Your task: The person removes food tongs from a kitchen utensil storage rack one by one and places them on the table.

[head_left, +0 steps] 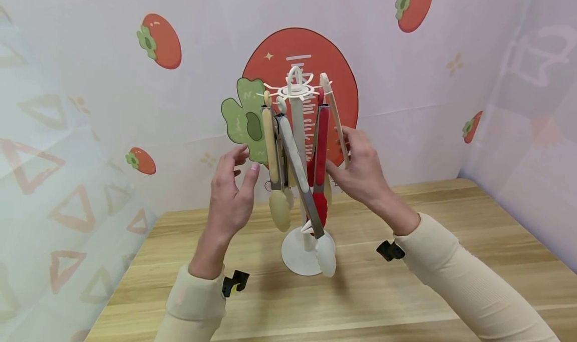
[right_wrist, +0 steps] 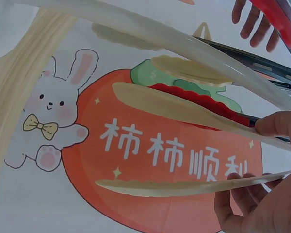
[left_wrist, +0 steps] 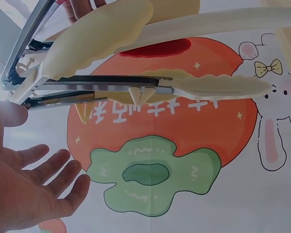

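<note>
A white stand point(head_left: 295, 126) with a hooked ring at its top holds several hanging kitchen tongs. At its right side, my right hand point(head_left: 360, 166) holds beige tongs point(head_left: 337, 119), whose top loop is up at the ring. The right wrist view shows their two arms spread, my thumb against one and curled fingers against the other. My left hand point(head_left: 230, 192) is left of the stand, fingers loosely bent and holding nothing. Nearest to it hang yellow-handled tongs point(head_left: 272, 151). White-tipped tongs point(head_left: 297, 156) slant across the front, with red tongs point(head_left: 321, 146) beside them.
The stand's round white base point(head_left: 295, 262) rests on a wooden table point(head_left: 216, 302). Behind it rises a pale backdrop point(head_left: 198, 91) printed with persimmons, and patterned side walls point(head_left: 54, 182) enclose the table. Black wrist mounts point(head_left: 235, 283) sit at both sleeves.
</note>
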`<state>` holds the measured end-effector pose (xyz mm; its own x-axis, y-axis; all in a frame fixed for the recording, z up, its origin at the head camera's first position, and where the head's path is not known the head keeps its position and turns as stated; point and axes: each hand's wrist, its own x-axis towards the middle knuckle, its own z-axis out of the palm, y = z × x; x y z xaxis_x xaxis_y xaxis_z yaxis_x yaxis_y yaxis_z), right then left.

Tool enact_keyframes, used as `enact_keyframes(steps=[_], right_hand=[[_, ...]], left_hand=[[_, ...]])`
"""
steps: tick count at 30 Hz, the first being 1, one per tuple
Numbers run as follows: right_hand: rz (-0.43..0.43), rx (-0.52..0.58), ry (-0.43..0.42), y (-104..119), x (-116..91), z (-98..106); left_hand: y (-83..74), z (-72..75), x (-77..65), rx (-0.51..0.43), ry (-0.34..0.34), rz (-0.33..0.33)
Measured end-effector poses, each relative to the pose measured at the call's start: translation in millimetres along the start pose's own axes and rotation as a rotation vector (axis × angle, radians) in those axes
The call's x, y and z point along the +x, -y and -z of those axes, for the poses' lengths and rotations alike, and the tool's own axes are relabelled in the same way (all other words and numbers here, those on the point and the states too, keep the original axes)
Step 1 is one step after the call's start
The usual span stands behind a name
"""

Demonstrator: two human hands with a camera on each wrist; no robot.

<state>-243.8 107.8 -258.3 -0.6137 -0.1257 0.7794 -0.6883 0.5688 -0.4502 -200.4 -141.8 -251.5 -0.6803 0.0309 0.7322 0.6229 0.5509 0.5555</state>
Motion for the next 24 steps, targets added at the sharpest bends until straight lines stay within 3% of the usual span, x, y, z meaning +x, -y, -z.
enact_keyframes(steps=[24], right_hand=[[0.008,-0.198,-0.088,-2.6,3.3,-9.1]], left_hand=[[-5.9,1.1,3.0,-0.014,0.018,-0.002]])
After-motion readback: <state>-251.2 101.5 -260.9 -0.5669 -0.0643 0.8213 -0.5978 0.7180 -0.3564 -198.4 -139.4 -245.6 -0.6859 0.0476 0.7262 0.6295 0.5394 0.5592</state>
